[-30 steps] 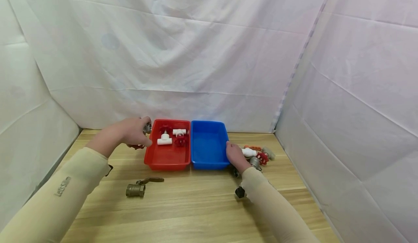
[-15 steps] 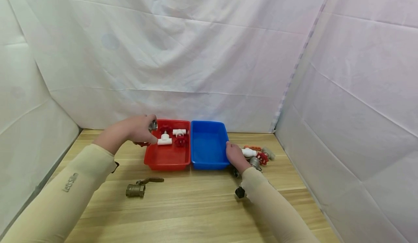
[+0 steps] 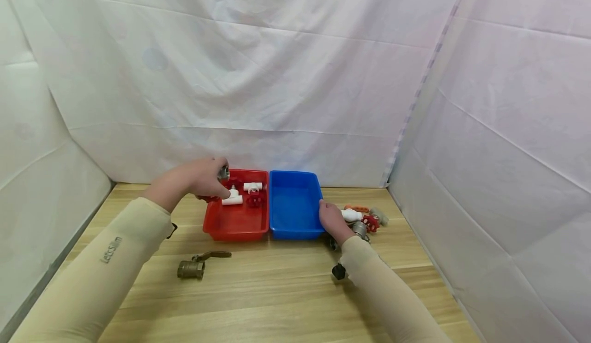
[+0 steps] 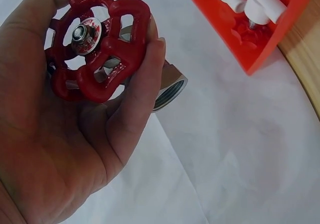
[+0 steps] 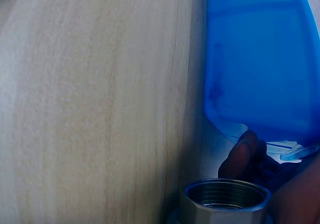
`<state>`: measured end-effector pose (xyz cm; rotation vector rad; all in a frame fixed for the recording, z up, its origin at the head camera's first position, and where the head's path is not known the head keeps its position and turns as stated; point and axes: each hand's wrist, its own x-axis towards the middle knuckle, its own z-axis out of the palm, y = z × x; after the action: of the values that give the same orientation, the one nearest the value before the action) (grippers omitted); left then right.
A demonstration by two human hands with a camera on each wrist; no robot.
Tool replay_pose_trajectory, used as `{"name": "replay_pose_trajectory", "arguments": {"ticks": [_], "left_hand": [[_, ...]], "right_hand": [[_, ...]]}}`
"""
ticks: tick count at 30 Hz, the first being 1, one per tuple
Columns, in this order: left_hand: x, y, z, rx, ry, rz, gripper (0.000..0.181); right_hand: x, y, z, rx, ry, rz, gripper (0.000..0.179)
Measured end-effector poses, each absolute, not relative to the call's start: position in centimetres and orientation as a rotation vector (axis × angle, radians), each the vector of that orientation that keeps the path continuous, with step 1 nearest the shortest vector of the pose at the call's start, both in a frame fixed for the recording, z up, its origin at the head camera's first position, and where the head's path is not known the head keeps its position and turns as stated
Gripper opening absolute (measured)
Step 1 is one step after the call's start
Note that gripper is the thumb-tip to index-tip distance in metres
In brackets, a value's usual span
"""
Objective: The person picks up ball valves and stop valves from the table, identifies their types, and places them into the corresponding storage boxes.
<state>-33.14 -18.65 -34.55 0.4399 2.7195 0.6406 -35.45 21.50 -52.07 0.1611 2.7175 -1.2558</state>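
Observation:
My left hand [image 3: 208, 179] holds a metal gate valve [image 4: 170, 86] over the left side of the red bin [image 3: 235, 225]. In the left wrist view, its red handwheel [image 4: 115, 48] sits between thumb and fingers, and the threaded end sticks out past them. Inside the red bin lie white tee-shaped valves [image 3: 232, 200] with red handwheels. My right hand [image 3: 333, 220] grips the right wall of the blue bin [image 3: 295, 230], near its front corner. Close by that hand, a threaded metal pipe end [image 5: 225, 209] shows in the right wrist view.
A brass ball valve [image 3: 191, 268] with a lever lies in front on the left. Right of the blue bin are several valves, among them one with a red handwheel [image 3: 370, 223] and a black knob [image 3: 339, 271]. White cloth [image 3: 286, 76] encloses the table.
My left hand has moved right with the gate valve, from beside the red bin to above its left side. The right hand has stayed at the blue bin.

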Motion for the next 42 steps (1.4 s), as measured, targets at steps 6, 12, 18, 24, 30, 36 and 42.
{"name": "replay_pose_trajectory", "arguments": {"ticks": [6,12,18,24,30,36,42], "left_hand": [[-33.4,-18.2,-34.5,0.435,2.738,0.638,0.066],[-33.5,-17.4,-34.1,0.434,2.745,0.626,0.072],[-33.7,-16.8,-33.9,0.470,2.740,0.609,0.059],[-34.0,-16.0,-33.8,0.463,2.744,0.599,0.059],[-34.2,-15.4,-33.7,0.444,2.711,0.636,0.060],[-34.4,-14.9,-33.8,0.428,2.714,0.625,0.062],[-34.4,-14.4,-33.7,0.410,2.714,0.624,0.066]], "right_hand": [[-35.5,21.5,-52.0,0.157,2.711,-1.269,0.069],[-35.5,21.4,-52.0,0.153,2.710,-1.258,0.069],[-35.5,21.4,-52.1,0.158,2.708,-1.235,0.071],[-35.5,21.6,-52.2,0.163,2.678,-1.261,0.071],[-35.4,21.6,-52.2,0.152,2.697,-1.256,0.070],[-35.4,21.5,-52.1,0.150,2.701,-1.251,0.070],[-35.4,21.5,-52.0,0.156,2.699,-1.255,0.070]]}}
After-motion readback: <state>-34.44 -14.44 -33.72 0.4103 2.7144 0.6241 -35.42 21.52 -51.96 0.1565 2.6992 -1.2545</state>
